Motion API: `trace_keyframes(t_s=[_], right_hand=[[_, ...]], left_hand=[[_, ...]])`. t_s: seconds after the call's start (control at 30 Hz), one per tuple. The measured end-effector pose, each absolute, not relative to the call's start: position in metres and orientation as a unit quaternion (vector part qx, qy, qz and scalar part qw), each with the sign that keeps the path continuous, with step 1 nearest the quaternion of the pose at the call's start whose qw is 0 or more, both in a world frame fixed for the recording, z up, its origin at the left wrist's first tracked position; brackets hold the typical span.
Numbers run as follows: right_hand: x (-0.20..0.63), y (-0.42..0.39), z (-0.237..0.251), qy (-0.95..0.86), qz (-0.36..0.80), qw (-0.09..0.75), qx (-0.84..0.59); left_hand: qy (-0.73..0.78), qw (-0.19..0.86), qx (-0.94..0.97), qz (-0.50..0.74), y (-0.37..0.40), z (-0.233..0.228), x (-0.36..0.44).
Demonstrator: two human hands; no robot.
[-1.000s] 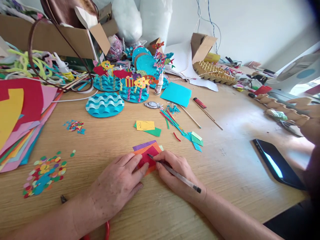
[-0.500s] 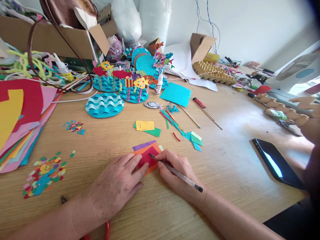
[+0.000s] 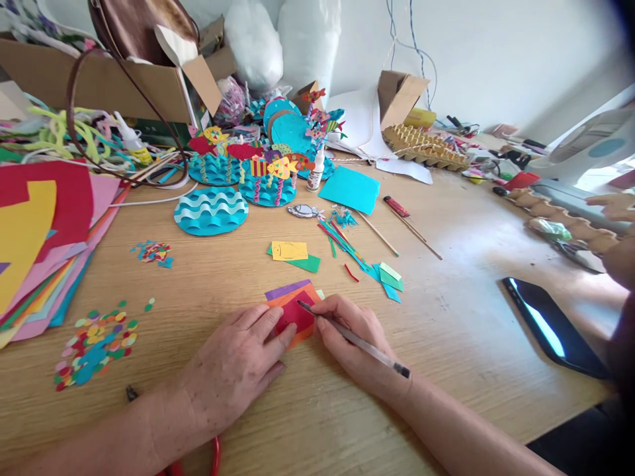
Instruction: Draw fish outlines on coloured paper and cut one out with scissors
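My left hand (image 3: 233,363) lies flat on the wooden table (image 3: 446,317), its fingertips pressing the left edge of a small stack of coloured paper squares (image 3: 292,305), red on top of orange and purple. My right hand (image 3: 350,337) grips a thin clear pen (image 3: 354,338), whose dark tip touches the red square near its upper right side. Both hands sit close together at the near edge of the table.
Paper fish and blue wave discs (image 3: 211,210) stand at the back. Coloured paper sheets (image 3: 40,231) lie left, confetti dots (image 3: 94,344) near them. A yellow card (image 3: 289,250), paper scraps (image 3: 381,271), a phone (image 3: 550,327) at right, cardboard boxes (image 3: 114,82) behind. Another person's hand (image 3: 612,208) shows at far right.
The pen tip has shifted slightly right and up across the red square. My left hand has stayed in place. The view has moved a little.
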State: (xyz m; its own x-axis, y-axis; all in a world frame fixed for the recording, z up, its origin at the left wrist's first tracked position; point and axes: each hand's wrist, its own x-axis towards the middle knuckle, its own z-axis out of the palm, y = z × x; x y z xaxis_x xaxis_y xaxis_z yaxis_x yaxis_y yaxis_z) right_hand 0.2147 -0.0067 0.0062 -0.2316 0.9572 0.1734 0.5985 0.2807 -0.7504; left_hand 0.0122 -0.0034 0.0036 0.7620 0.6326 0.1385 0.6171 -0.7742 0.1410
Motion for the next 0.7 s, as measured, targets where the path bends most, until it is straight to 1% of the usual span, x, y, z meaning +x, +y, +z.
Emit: trace_keyframes(t_s=[0.1, 0.3, 0.7], right_hand=[[0.2142, -0.0058, 0.0051, -0.732, 0.304, 0.312, -0.523], [0.2135, -0.0041, 0.0027, -0.749, 0.301, 0.289, -0.515], [0.2121, -0.0024, 0.0021, -0.751, 0.303, 0.288, -0.511]], left_hand=[[0.329, 0.040, 0.939, 0.089, -0.0031, 0.0053, 0.0127], [0.325, 0.035, 0.941, 0.090, -0.0030, 0.0062, 0.0131], [0.330, 0.045, 0.940, 0.077, -0.0037, 0.0080, 0.0139]])
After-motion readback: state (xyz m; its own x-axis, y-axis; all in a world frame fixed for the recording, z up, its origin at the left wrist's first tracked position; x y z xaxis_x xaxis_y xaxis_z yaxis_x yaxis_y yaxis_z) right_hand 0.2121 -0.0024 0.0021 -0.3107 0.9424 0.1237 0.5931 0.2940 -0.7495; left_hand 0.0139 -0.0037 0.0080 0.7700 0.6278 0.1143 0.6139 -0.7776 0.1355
